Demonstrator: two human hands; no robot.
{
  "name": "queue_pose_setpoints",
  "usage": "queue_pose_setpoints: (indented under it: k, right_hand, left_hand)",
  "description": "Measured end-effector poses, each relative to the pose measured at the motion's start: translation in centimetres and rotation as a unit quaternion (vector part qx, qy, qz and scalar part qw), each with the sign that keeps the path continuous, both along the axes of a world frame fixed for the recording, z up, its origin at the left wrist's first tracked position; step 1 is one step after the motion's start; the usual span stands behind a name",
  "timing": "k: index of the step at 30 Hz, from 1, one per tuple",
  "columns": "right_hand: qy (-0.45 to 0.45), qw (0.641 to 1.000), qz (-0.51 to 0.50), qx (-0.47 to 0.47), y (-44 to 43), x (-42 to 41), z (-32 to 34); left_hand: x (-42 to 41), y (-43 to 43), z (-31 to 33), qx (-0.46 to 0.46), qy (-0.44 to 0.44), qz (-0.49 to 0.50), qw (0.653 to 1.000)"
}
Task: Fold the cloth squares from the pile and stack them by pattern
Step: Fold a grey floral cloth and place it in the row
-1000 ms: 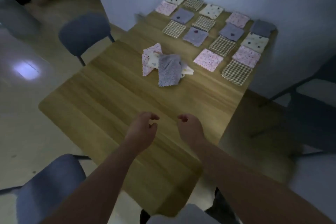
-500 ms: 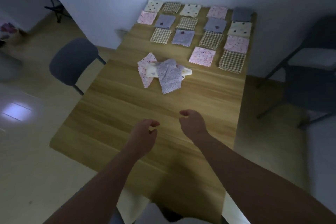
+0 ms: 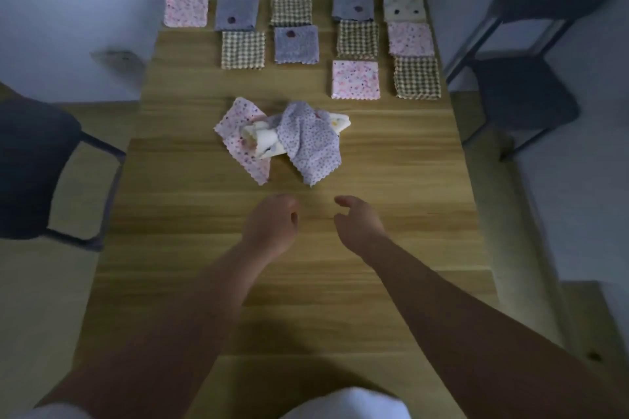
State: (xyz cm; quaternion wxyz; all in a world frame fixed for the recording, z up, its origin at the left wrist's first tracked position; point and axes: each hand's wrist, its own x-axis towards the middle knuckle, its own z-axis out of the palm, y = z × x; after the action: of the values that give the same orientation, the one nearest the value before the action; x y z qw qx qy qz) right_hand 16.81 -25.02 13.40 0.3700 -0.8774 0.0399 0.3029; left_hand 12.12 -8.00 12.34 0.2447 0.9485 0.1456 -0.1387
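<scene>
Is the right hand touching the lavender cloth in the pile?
Apart. Head view shows a strip of bare table between the right hand and the near corner of the lavender cloth; the hand holds nothing.

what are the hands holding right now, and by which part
Nothing. The left hand and the right hand are both empty, fingers loosely curled, short of the cloth pile.
</scene>
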Motion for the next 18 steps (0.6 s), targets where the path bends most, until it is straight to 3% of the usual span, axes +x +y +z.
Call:
queue_pose_setpoints:
  k: [5, 8, 11, 18]
  right_hand:
    - [-0.001, 0.998, -0.059, -0.01, 4.1, 0.9, -1.8]
    - [-0.046, 0.996, 0.012, -0.07, 5.4, 1.6, -2.6]
    - [-0.129, 0.969, 0.096, -0.188, 6.6, 2.4, -3.3]
    - [-0.208, 0.935, 0.108, -0.265, 7.9, 5.1, -7.0]
  left_hand:
    - [3.3, 2.7, -1.7, -0.135, 0.013, 0.061, 0.989]
    - [3.3, 3.7, -2.9, -0.16, 0.021, 0.109, 0.981]
    - [2.7, 4.8, -3.9, -0.186, 0.021, 0.135, 0.973]
    - [2.4, 5.7, -4.5, -0.249, -0.016, 0.151, 0.957]
